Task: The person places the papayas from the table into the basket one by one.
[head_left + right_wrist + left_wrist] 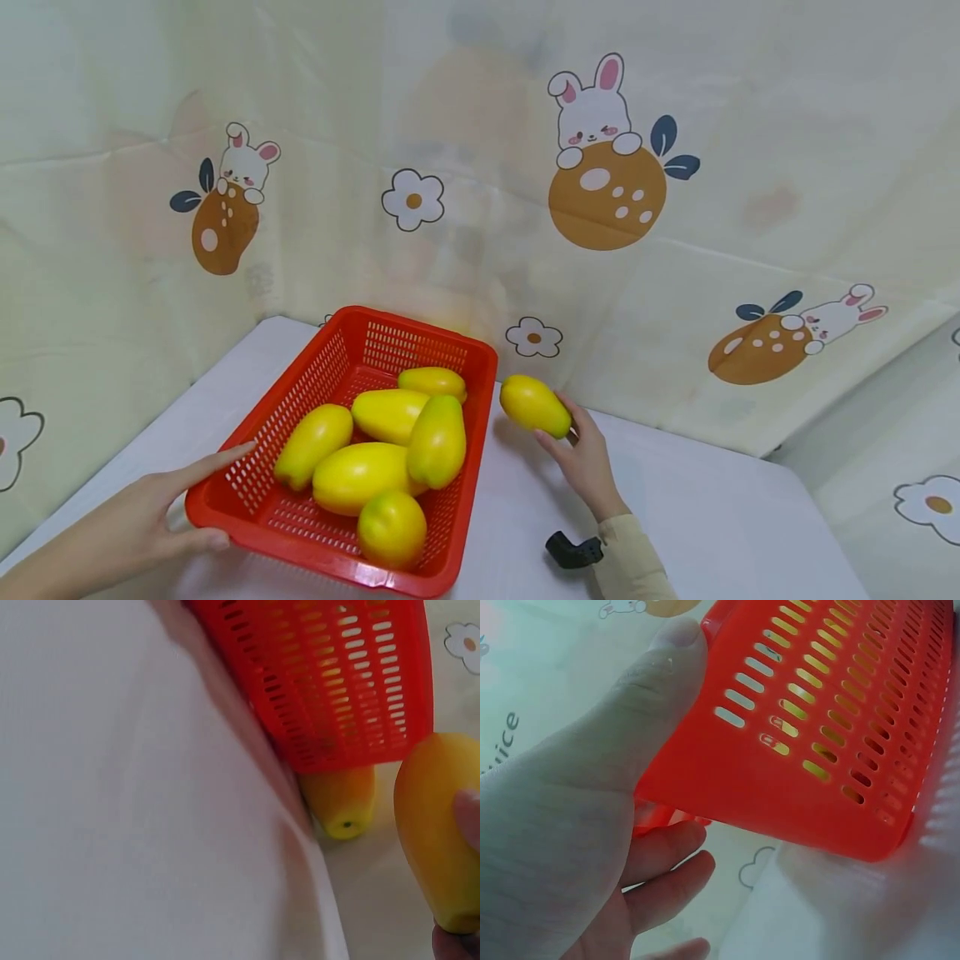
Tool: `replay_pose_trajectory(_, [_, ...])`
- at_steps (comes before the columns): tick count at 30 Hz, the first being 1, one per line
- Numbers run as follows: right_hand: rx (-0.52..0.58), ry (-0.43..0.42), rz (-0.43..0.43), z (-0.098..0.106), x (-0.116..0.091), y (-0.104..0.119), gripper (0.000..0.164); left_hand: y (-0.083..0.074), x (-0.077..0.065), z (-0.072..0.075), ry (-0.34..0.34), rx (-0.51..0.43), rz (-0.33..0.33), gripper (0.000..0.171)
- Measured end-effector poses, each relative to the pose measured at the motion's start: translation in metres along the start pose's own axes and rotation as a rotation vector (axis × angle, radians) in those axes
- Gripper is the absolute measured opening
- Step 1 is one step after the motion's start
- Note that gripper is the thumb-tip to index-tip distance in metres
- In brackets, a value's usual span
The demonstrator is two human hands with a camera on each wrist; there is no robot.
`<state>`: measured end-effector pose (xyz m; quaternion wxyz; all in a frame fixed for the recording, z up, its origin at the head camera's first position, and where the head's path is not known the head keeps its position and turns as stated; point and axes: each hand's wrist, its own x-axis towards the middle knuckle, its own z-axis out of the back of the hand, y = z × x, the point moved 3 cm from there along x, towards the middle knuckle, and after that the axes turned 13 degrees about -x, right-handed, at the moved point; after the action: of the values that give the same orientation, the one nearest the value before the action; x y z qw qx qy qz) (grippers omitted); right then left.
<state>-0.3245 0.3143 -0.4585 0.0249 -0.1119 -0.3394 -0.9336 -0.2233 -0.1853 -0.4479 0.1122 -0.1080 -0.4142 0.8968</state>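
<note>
A red plastic basket [468, 500] with slotted walls holds several yellow papayas [367, 479], one of them greener and lying on top of others. My left hand [161, 508] grips the basket's near left corner. In the left wrist view, its thumb [676, 637] lies along the rim while the other fingers hang lower, beyond the corner. To the right of the basket, my right hand [588, 462] holds one yellow papaya [534, 406] between thumb and fingers, above the table. In the right wrist view this papaya [439, 832] overlaps the basket's edge.
Another yellow papaya [341, 802] shows beyond the basket's end in the right wrist view. A black curved piece [573, 551] sits beside my right sleeve [636, 558]. The white table [697, 517] is bounded by a hanging cloth [480, 108] printed with rabbits and flowers.
</note>
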Motion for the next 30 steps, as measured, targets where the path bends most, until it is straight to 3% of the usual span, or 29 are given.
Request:
replay_pose_trajectory(8, [0.001, -0.024, -0.001, 0.005, -0.001, 0.017, 0.075, 0.0, -0.001, 0.004, -0.014, 0.024, -0.071, 0.082])
replay_pose_trajectory(15, [0.013, -0.031, -0.01, 0.009, -0.007, 0.034, 0.074, 0.004, -0.003, 0.008, 0.02, -0.047, 0.006, 0.085])
replay_pose_trajectory(30, [-0.036, -0.103, 0.164, 0.013, -0.024, 0.074, 0.067, 0.005, -0.003, 0.008, -0.017, -0.023, -0.072, 0.08])
